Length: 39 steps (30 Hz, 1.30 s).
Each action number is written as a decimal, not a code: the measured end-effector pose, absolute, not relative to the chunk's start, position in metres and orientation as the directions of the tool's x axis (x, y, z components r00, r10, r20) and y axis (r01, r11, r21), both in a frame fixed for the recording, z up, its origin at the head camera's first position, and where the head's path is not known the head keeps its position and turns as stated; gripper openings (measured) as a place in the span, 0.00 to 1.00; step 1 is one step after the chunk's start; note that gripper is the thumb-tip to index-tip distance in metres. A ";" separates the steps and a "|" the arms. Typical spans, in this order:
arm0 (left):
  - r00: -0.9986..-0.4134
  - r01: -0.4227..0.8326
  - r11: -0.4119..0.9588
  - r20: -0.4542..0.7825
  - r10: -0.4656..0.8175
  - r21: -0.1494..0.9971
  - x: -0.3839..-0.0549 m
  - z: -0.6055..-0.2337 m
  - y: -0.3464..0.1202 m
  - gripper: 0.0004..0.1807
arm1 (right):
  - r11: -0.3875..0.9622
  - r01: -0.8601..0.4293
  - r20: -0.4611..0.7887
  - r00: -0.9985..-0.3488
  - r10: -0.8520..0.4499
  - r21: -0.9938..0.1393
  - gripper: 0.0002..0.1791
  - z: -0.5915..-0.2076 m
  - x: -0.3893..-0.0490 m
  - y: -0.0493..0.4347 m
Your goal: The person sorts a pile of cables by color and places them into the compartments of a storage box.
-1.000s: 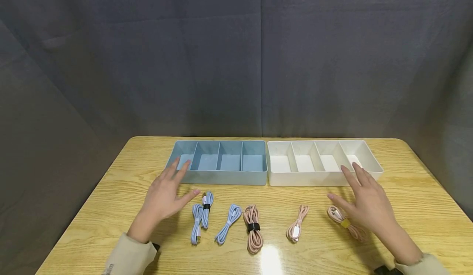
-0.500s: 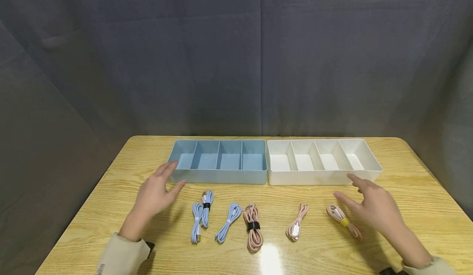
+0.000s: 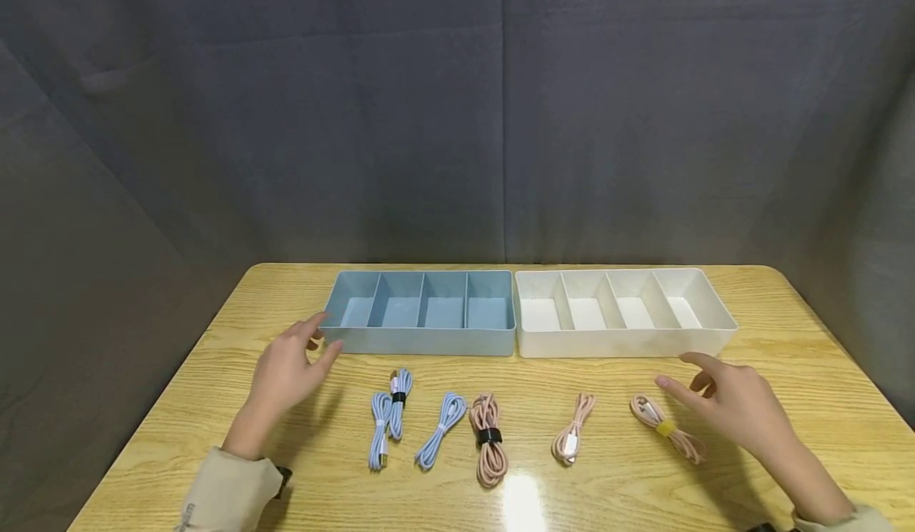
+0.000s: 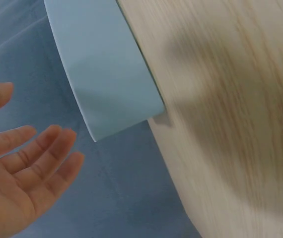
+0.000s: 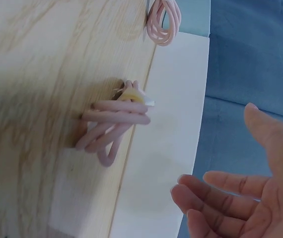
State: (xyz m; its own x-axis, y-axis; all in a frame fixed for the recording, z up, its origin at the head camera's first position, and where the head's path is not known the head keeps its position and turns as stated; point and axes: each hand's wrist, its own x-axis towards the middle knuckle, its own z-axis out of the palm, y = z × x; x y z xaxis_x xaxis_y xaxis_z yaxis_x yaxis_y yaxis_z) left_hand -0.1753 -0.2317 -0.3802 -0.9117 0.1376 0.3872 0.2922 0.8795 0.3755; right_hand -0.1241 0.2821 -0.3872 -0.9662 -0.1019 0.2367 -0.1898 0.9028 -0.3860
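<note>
My left hand (image 3: 286, 369) hovers by the left end of the blue divided box (image 3: 422, 341), fingers loosely bent and holding nothing. In the left wrist view, that hand (image 4: 30, 173) is apart from the box (image 4: 102, 69). My right hand (image 3: 743, 405) hangs above the table, just right of a pink charging cable with a yellow tie (image 3: 666, 427). It holds nothing. The right wrist view shows a gap between the hand (image 5: 241, 198) and that cable (image 5: 114, 116). Each box has several compartments; no cable is visible in them.
A white divided box (image 3: 622, 345) stands right of the blue one. Before the boxes lie blue cables (image 3: 380, 433), (image 3: 400, 401), (image 3: 441, 430), a pink cable with a black strap (image 3: 489, 445) and another pink cable (image 3: 574, 429). Grey cloth (image 3: 386, 135) hangs behind the table.
Both hands have drawn back toward the person and apart from each other. Their fingers, spread before, are now more bent. Cables and boxes have stayed in place.
</note>
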 end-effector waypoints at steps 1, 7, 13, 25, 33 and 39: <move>-0.914 0.288 0.880 0.382 0.135 0.379 -0.176 -0.381 -0.233 0.26 | 0.902 -0.188 0.232 -0.967 -0.101 -0.389 0.31 -0.387 -0.124 0.283; -0.931 0.276 0.847 0.346 0.118 0.454 -0.184 -0.384 -0.239 0.25 | 0.892 -0.179 0.199 -0.975 -0.103 -0.415 0.30 -0.391 -0.122 0.289; -0.953 0.228 0.829 0.292 0.082 0.511 -0.190 -0.387 -0.245 0.26 | 0.889 -0.126 0.091 -0.991 -0.095 -0.440 0.31 -0.396 -0.118 0.298; -0.978 0.146 0.844 0.205 0.044 0.516 -0.201 -0.392 -0.256 0.30 | 0.837 -0.019 -0.118 -0.988 -0.100 -0.547 0.32 -0.403 -0.112 0.309; -0.989 0.096 0.821 0.149 0.013 0.563 -0.205 -0.395 -0.262 0.31 | 0.684 0.126 -0.293 -0.947 -0.133 -0.719 0.34 -0.408 -0.111 0.322; -0.997 0.047 0.781 0.072 0.003 0.622 -0.208 -0.395 -0.265 0.33 | 0.589 0.194 -0.364 -0.913 -0.184 -0.784 0.35 -0.413 -0.111 0.329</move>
